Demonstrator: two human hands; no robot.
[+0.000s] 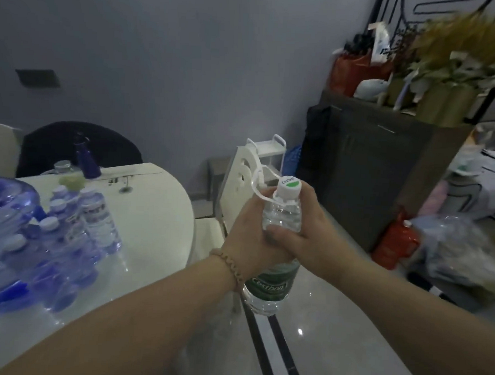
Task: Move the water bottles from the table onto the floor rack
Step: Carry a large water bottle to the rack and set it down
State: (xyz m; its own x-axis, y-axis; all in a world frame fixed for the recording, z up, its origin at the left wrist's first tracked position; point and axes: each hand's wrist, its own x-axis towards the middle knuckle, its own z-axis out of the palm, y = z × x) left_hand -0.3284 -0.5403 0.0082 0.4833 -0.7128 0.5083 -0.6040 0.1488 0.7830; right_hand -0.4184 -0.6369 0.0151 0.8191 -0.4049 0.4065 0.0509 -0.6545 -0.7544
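I hold a clear water bottle (pixel 276 277) with a green label and white cap upright over the floor, just right of the table. My left hand (pixel 245 236), with a bead bracelet at the wrist, and my right hand (pixel 301 236) both wrap its upper body. A clear plastic loop handle sticks out at the neck. Several small blue-tinted bottles (pixel 78 227) stand clustered on the white table (pixel 153 219) at the left. A white floor rack (pixel 242 172) stands beyond my hands by the wall.
A large blue water jug (pixel 0 231) lies at the table's left edge. A dark chair (pixel 79 141) is behind the table. A dark cabinet (pixel 379 171) with plants on top, a red jug (pixel 395 244) and a plastic bag (pixel 455 252) stand at the right. The floor is glossy tile.
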